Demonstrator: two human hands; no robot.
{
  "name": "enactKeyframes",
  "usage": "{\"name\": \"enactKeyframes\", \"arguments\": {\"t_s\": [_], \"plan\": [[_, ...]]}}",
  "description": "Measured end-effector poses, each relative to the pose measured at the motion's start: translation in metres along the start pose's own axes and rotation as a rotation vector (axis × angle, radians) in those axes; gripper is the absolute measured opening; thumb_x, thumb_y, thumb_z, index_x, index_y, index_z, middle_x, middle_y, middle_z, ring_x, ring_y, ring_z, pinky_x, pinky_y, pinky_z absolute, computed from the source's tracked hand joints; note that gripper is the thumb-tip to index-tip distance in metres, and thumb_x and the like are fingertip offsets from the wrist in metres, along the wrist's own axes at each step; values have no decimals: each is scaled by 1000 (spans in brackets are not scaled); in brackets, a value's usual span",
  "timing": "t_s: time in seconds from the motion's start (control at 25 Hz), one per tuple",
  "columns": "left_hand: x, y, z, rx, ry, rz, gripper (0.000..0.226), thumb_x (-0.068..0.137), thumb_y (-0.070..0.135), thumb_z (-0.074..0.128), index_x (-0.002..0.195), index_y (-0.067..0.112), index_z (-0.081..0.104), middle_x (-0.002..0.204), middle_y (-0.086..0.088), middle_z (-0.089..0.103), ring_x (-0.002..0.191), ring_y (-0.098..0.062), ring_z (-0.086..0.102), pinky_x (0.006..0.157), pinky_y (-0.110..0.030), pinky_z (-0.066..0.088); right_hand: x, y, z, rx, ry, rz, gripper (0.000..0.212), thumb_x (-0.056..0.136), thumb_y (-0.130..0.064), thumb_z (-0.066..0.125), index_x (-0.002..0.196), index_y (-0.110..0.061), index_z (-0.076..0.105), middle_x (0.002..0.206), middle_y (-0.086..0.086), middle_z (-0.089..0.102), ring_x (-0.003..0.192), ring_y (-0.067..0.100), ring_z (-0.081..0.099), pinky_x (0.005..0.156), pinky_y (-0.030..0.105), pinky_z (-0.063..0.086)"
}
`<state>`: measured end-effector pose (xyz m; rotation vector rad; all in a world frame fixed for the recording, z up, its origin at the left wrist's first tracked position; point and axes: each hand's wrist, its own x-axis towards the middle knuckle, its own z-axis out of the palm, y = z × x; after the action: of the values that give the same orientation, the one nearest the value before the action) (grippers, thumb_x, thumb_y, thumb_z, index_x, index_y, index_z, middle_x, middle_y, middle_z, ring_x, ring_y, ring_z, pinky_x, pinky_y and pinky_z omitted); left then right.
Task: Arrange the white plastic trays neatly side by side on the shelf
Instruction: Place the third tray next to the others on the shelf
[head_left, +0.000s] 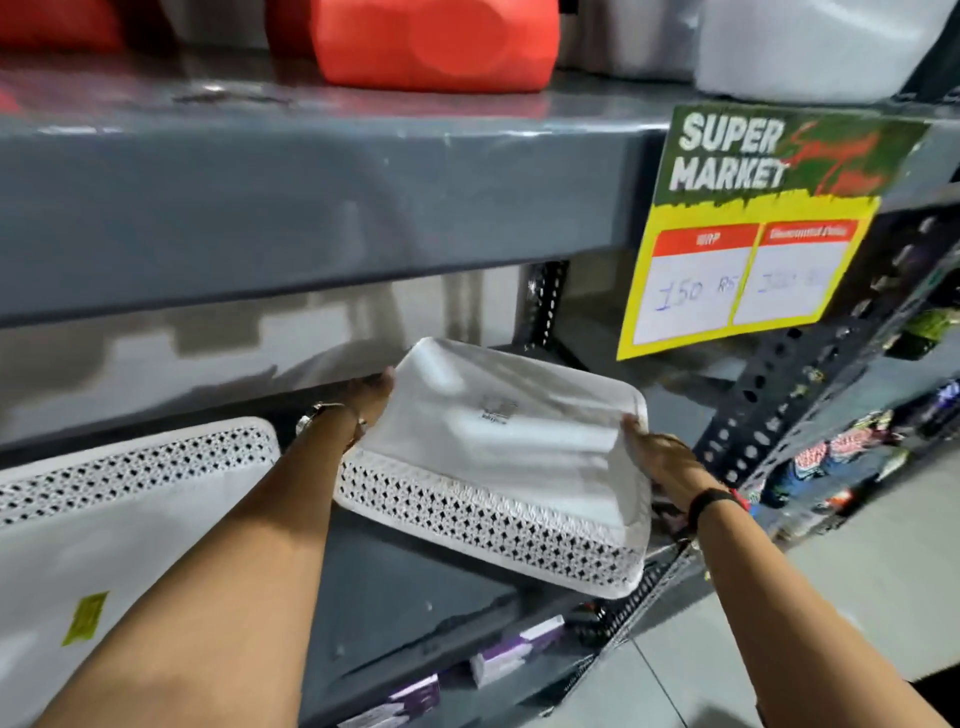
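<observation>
White perforated tray (104, 499) lies bottom-up at the shelf's (405, 587) left end. Beside it, the left hand (371, 397) and right hand (657, 457) clasp opposite edges of a second upturned tray (498, 447), tilted near the front right corner, probably to square it alongside.

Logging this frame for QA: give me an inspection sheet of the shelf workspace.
Surface: grey metal shelf, bare between the trays.
Job's things: held tray upside down, tilted, partly over the shelf's front edge; second tray at left, also upside down, yellow sticker on it.
Clutter: nothing seen on this shelf.
Grippers: left hand grips the held tray's far-left edge; right hand grips its right edge.
Cables: nothing seen.
Surroundings: price sign hanging from upper shelf; red container above; purple boxes below.
</observation>
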<state>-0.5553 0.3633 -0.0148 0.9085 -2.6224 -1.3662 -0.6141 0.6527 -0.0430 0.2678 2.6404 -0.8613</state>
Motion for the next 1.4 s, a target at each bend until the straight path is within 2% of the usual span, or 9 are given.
{"name": "enactKeyframes", "arguments": {"t_s": [0.28, 0.4, 0.52, 0.72, 0.88, 1.0, 1.2, 1.28, 1.4], "plan": [[-10, 2, -27, -658, -32, -133, 71, 94, 55, 8, 143, 10, 33, 152, -14, 32, 138, -30, 32, 107, -42, 33, -10, -7, -27, 555, 19, -294, 10, 95, -17, 47, 98, -12, 55, 66, 2, 68, 57, 13, 63, 50, 20, 48], [-13, 9, -65, -885, -89, -253, 85, 82, 73, 5, 135, 20, 46, 144, -9, 45, 128, -33, 45, 109, -50, 25, -22, -30, -54, 759, 81, -376, 34, 97, -16, 35, 90, -25, 67, 85, -5, 74, 79, 8, 68, 74, 24, 49], [-35, 2, -88, -751, -236, -234, 44, 95, 46, 31, 104, 12, 57, 85, -16, 77, 66, -21, 73, 76, -33, 56, -26, -35, -60, 1122, -114, -382, 44, 94, -40, 34, 73, -24, 70, 66, -8, 76, 62, 8, 70, 60, 22, 55], [-58, -24, -81, -392, -78, -297, 26, 97, 11, 42, 115, -1, 57, 122, -12, 66, 92, -5, 71, 85, -41, 52, -14, -25, -28, 610, 36, -152, 5, 77, -6, 67, 79, -5, 63, 89, 12, 66, 66, 23, 59, 64, 28, 47], [-63, -42, -68, -281, -51, -296, 16, 92, -3, 45, 81, -2, 56, 64, -10, 57, 33, -12, 59, 41, -28, 53, -13, -17, -20, 59, 249, -248, 11, 81, -12, 60, 85, -6, 69, 83, 12, 61, 84, 24, 58, 73, 26, 38], [-66, -42, -68, -37, -110, -303, 21, 89, -1, 54, 68, 1, 51, 66, -11, 58, 43, -19, 63, 53, -32, 60, -11, -9, -13, -72, 262, -256, 27, 85, -9, 56, 110, -4, 63, 108, 22, 64, 106, 37, 58, 85, 35, 45], [-67, -45, -62, 368, -169, -264, 72, 88, 3, 56, 17, 11, 47, 12, 9, 39, 19, -2, 47, 24, -12, 36, -13, 0, -1, -56, 237, -236, 35, 90, -25, 52, 116, -2, 53, 116, 27, 60, 106, 40, 56, 82, 35, 43], [-61, -50, -56, 453, -144, -198, 54, 90, 5, 54, 37, 16, 54, 18, 13, 45, 27, -2, 52, 28, -14, 39, -17, -3, 0, -86, 232, -209, 36, 90, -20, 52, 122, -3, 50, 120, 27, 58, 109, 40, 54, 85, 37, 44], [-71, -37, -60, 740, -25, -51, 20, 86, 31, 60, 93, 13, 67, 90, -2, 72, 88, -19, 67, 66, -25, 53, -30, -24, 8, -192, 342, -215, 43, 91, -16, 50, 131, 0, 41, 133, 27, 46, 121, 42, 45, 98, 44, 41]]}}
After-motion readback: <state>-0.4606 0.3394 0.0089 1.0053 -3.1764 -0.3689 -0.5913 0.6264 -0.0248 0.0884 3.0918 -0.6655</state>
